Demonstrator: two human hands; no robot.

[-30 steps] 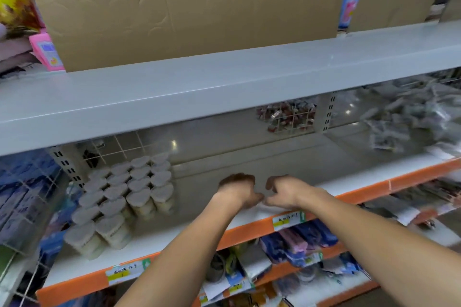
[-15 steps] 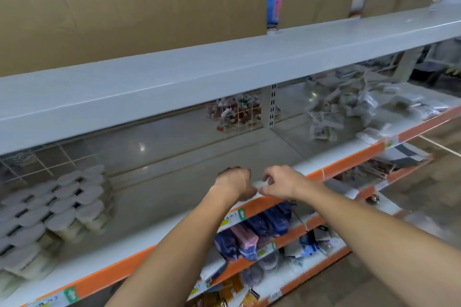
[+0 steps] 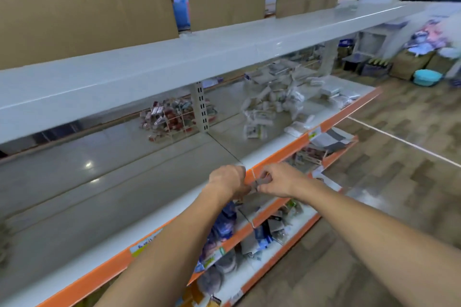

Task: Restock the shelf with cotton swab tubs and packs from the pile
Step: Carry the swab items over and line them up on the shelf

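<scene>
Both hands (image 3: 252, 182) pinch something, perhaps a label, at shelf (image 3: 154, 197) edge.

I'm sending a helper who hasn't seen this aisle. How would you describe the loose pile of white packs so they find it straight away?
Find the long white shelf with the orange front strip, under the cardboard-lined top board. Follow it right, past the perforated upright post. The pile of white packs lies there in a loose heap, pale and jumbled, unlike the red and white boxes behind wire mesh left of the post.

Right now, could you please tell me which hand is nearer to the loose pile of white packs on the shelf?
Right. The right hand sits on the side towards the pile of white packs; the left hand is just beyond it.
</scene>
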